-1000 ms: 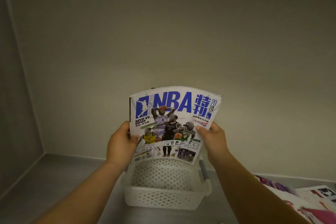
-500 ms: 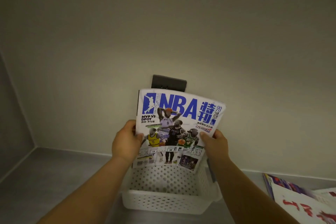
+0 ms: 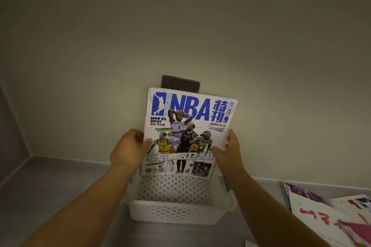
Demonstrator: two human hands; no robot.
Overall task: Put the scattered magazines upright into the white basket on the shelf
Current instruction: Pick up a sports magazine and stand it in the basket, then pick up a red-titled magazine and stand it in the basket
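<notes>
Left hand [image 3: 128,150] grips the magazine [image 3: 188,132] at its left edge, thumb on the cover. It stands upright, long axis vertical, title on top, with its bottom edge at the far rim of the basket [image 3: 180,211] on the shelf [image 3: 50,186]. A dark wall plate [image 3: 180,83] shows behind its top. Right hand [image 3: 228,152] pinches the right edge. Loose magazines [image 3: 331,212] lie far right.

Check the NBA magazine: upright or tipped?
Upright: the NBA magazine stands title-up, left hand and right hand gripping its sides, lower edge at the far rim of the white basket. Resting inside: cannot tell.
</notes>
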